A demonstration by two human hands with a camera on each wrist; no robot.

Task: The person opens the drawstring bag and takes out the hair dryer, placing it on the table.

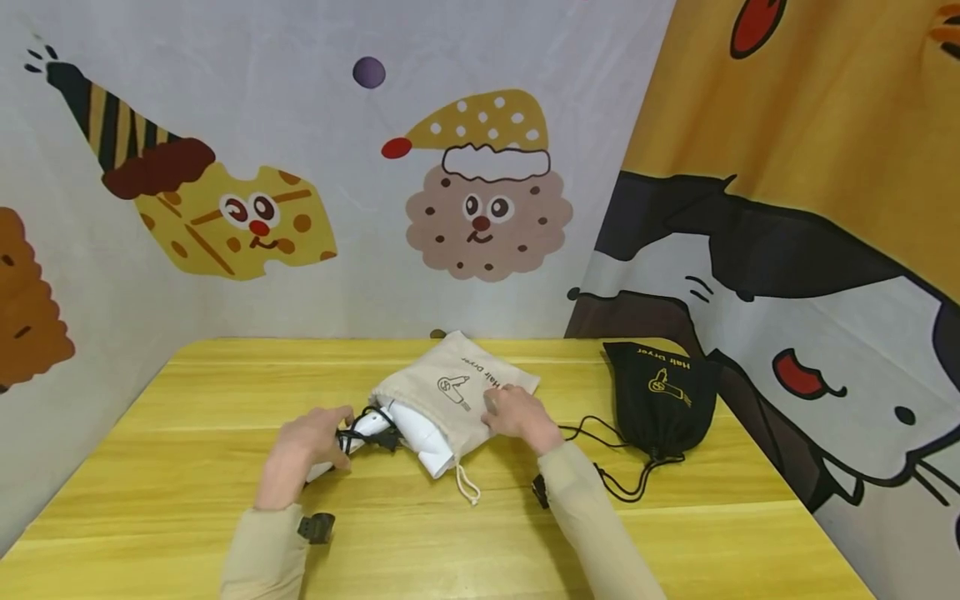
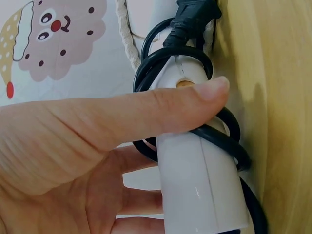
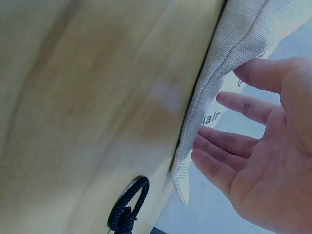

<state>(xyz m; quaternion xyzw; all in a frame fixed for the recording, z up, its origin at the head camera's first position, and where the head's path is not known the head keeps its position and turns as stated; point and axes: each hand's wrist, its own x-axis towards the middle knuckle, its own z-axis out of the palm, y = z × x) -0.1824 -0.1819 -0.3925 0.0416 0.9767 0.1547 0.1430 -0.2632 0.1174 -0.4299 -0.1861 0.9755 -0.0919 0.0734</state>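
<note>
Two drawstring bags lie on the yellow wood-grain table [image 1: 150,492]: a beige cloth bag printed "Hair Dryer" [image 1: 420,375] at the centre of the head view, and a black cloth bag with yellow lettering [image 1: 663,417] at the right of the frame. From the beige bag's mouth, at its lower left, a white plastic hair dryer [image 1: 426,442] sticks partly out, just left of centre. With my left hand [image 1: 311,437] I grip its handle, thumb laid across the front and fingers behind. A thin black power cord [image 2: 173,52] loops round that handle, its black plug [image 2: 197,15] near the top of the left wrist view. My right hand [image 1: 517,412] is spread and loosely bent, fingertips touching the beige bag's right side. Below centre, a cream drawstring [image 1: 467,485] trails onto the table.
</note>
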